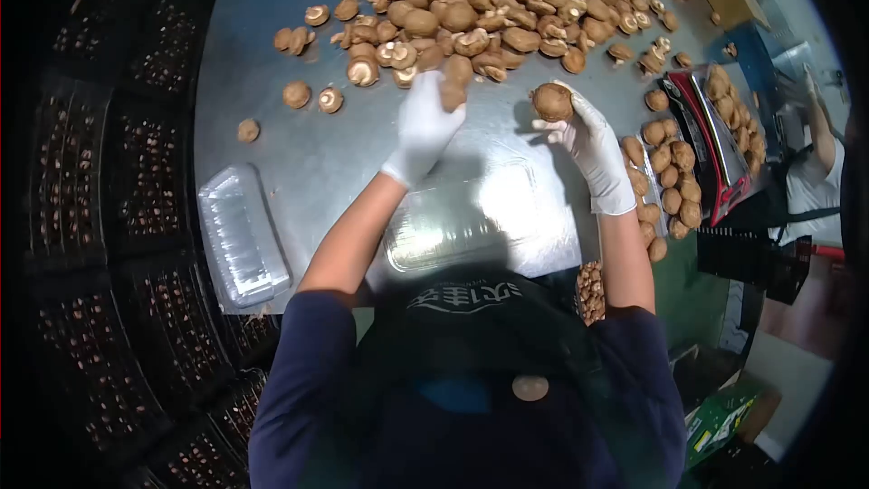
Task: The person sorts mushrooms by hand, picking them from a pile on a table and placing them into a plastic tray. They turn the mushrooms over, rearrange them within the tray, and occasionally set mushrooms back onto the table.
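My left hand [428,122], in a white glove, is closed on brown mushrooms at the near edge of a large mushroom pile [507,0]; motion blurs its fingertips. To the right, my gloved right hand [584,131] holds one round brown mushroom [552,102] between thumb and fingers, cap up, above the metal table [335,154]. A clear plastic tray [453,226] lies on the table in front of my body, with strong glare on it.
Clear plastic trays [243,235] lie at the table's left edge. At right are grouped mushrooms [674,172] and a red and black object [711,140]. Dark crates of mushrooms [149,172] stand at left. Another person [815,181] is at the far right.
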`<state>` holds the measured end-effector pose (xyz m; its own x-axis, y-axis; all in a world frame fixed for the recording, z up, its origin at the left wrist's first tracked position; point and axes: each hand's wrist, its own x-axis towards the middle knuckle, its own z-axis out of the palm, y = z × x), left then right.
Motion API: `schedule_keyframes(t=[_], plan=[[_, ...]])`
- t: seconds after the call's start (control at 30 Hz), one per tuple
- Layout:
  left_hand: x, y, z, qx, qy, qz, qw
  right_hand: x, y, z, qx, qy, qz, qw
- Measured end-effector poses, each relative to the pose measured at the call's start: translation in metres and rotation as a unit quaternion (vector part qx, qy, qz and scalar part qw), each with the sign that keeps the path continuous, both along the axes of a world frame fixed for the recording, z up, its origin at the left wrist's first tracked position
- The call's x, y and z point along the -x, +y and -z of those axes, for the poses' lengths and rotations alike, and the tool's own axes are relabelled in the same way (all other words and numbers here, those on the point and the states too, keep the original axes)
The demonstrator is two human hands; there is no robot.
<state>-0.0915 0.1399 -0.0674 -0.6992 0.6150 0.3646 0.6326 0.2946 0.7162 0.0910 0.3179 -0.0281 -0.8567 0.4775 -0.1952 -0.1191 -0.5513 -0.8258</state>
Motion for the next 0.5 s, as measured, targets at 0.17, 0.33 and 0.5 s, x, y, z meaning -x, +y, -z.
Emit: schedule_keyframes(t=[0.17, 0.33, 0.5], plan=[[-0.095, -0.018, -0.044, 0.044, -0.180, 0.223, 0.957, -0.043, 0.013, -0.024, 0.078, 0.022, -0.022, 0.996], [-0.211, -0.002, -0.068, -0.018, -0.110, 0.456, 0.883, -0.083, 0.013, -0.057, 0.057, 0.007, -0.045, 0.997], [-0.180, -0.025, -0.063, -0.087, -0.024, 0.460, 0.883, -0.110, -0.006, -0.063, 0.119, 0.065, -0.049, 0.990]])
